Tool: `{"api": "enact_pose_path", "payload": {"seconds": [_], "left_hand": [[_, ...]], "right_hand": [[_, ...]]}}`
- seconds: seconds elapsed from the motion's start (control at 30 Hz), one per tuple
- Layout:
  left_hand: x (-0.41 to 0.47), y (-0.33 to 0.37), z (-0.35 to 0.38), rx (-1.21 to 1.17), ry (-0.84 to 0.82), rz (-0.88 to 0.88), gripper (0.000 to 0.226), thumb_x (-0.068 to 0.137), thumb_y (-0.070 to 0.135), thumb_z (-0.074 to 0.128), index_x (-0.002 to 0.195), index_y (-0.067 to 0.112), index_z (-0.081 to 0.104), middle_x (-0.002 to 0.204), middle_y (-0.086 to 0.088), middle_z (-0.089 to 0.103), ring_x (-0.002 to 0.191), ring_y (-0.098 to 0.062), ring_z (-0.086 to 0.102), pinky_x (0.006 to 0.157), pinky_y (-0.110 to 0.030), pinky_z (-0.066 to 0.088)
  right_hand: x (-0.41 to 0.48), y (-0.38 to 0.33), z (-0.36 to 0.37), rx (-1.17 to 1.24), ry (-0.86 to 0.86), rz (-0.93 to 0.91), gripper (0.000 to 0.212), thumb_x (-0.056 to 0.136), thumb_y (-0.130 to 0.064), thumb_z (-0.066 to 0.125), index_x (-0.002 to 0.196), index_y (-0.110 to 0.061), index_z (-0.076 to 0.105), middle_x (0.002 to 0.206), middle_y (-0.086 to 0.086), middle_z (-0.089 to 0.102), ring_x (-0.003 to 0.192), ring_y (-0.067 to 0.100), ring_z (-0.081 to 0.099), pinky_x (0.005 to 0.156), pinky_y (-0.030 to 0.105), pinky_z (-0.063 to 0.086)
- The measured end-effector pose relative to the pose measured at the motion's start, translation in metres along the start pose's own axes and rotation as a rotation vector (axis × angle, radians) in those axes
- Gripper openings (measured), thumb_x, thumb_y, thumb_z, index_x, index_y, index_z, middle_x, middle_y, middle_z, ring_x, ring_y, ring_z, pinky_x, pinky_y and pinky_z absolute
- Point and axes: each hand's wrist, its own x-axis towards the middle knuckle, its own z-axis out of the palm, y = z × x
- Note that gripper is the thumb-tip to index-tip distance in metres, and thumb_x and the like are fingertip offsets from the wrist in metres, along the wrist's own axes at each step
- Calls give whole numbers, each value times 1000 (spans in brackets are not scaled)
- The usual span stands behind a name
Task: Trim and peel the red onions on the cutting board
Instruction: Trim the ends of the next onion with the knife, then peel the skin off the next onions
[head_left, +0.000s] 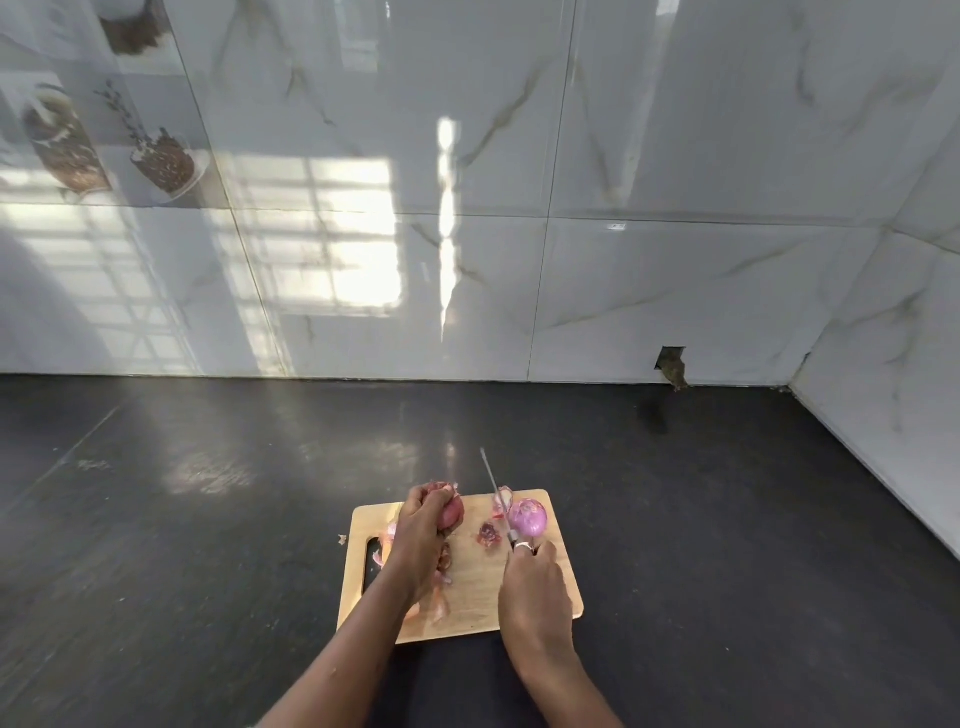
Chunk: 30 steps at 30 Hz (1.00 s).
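A wooden cutting board (478, 587) lies on the dark counter in front of me. My left hand (421, 530) grips an unpeeled red onion (451, 512) over the board's far left corner, fingers curled over its top. My right hand (532, 582) holds a knife (493, 488) by its handle, the thin blade pointing away from me past the board's far edge. A peeled, shiny purple onion (527, 517) rests on the board just right of the blade. Cut ends and skin scraps (488, 534) lie between my hands.
Papery peels (439, 603) lie under my left wrist and near the board's handle slot (371, 564). One small scrap (342, 539) sits on the black counter (208, 519) left of the board. A marble-tiled wall (571, 234) stands behind, with a corner at right.
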Motion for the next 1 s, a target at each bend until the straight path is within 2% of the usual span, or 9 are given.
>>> {"api": "enact_pose_path", "payload": {"seconds": [0.1, 0.2, 0.27, 0.37, 0.5, 0.67, 0.77, 0.87, 1.0], "left_hand": [[0, -1, 0, 28, -7, 8, 11, 87, 25, 55, 91, 15, 54, 70, -2, 51, 55, -12, 43, 47, -27, 33], [0, 1, 1, 1, -3, 29, 22, 77, 31, 59, 89, 14, 55, 71, -1, 51, 61, -11, 44, 54, -27, 36], [0, 2, 2, -13, -4, 40, 15, 84, 26, 58, 91, 13, 55, 74, -2, 51, 65, -12, 46, 60, -28, 38], [2, 1, 1, -3, -5, 53, 9, 91, 20, 51, 92, 12, 56, 71, -1, 54, 61, -11, 49, 55, -27, 39], [5, 1, -2, -17, 12, 61, 7, 91, 20, 51, 89, 16, 57, 70, 0, 54, 61, -10, 50, 51, -28, 36], [5, 0, 2, -68, 3, 75, 10, 92, 18, 49, 92, 13, 57, 79, -3, 56, 68, -12, 55, 62, -26, 43], [2, 2, 6, -106, -13, 64, 13, 92, 17, 46, 92, 10, 56, 68, -2, 59, 57, -10, 60, 52, -23, 47], [1, 2, 8, -112, -44, 48, 14, 91, 16, 44, 96, 7, 53, 60, -8, 60, 57, -23, 59, 45, -24, 44], [-4, 4, 10, -78, -40, 29, 20, 91, 13, 39, 104, 3, 50, 74, -23, 56, 48, -19, 55, 38, -22, 42]], "right_hand": [[2, -5, 1, 23, -43, 6, 34, 96, 2, 31, 126, -4, 48, 129, 12, 43, 112, 25, 53, 90, 32, 45], [0, -11, 8, 26, -49, -23, 36, 96, 4, 30, 128, -3, 46, 130, 13, 43, 110, 25, 56, 91, 30, 44], [-3, -15, 12, 35, -46, -43, 39, 97, 4, 27, 132, -5, 43, 130, 11, 44, 110, 24, 57, 89, 28, 44], [-4, -16, 13, 75, -16, -60, 39, 99, -2, 25, 134, -8, 41, 128, 8, 47, 110, 22, 57, 87, 27, 44], [-2, -11, 11, 90, 12, -13, 39, 99, -1, 27, 136, -5, 39, 133, 10, 43, 112, 23, 56, 91, 28, 44], [-4, -11, 14, 66, -10, -26, 40, 98, 0, 28, 135, -7, 41, 130, 9, 45, 111, 23, 57, 89, 30, 45], [-4, -11, 17, 70, 41, -31, 37, 101, -12, 27, 133, -15, 44, 125, 3, 50, 111, 20, 56, 85, 30, 45], [-1, -6, 19, 66, 102, -25, 38, 100, -13, 28, 134, -15, 44, 129, 2, 47, 116, 19, 50, 88, 29, 44], [3, -3, 25, -17, 117, 1, 39, 99, -5, 31, 136, -11, 42, 129, 7, 46, 113, 23, 48, 91, 29, 43]]}}
